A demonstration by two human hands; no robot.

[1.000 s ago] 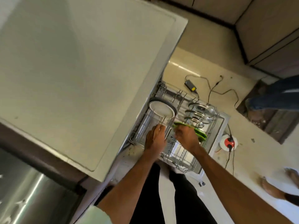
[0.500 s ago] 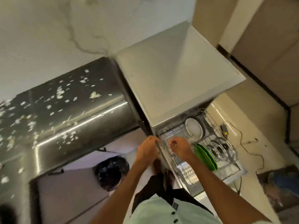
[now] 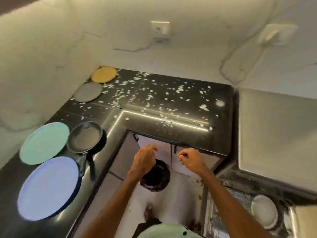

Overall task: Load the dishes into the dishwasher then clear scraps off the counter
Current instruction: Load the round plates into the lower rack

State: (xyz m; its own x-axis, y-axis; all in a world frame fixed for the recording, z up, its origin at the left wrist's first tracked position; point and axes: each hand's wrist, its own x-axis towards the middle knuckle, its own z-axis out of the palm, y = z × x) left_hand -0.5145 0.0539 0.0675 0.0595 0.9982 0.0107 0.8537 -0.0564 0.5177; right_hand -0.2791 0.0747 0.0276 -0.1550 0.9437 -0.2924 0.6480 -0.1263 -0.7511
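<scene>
Counter (image 3: pixel 197 138): scraps (image 3: pixel 179 89); left hand (image 3: pixel 144 161) relaxed, right hand (image 3: pixel 193 160) curled.

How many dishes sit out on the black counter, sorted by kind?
Plates: 4 (yellow plate, grey plate, mint plate, blue-rimmed plate)
Frying pans: 1 (frying pan)
Total: 5
</scene>
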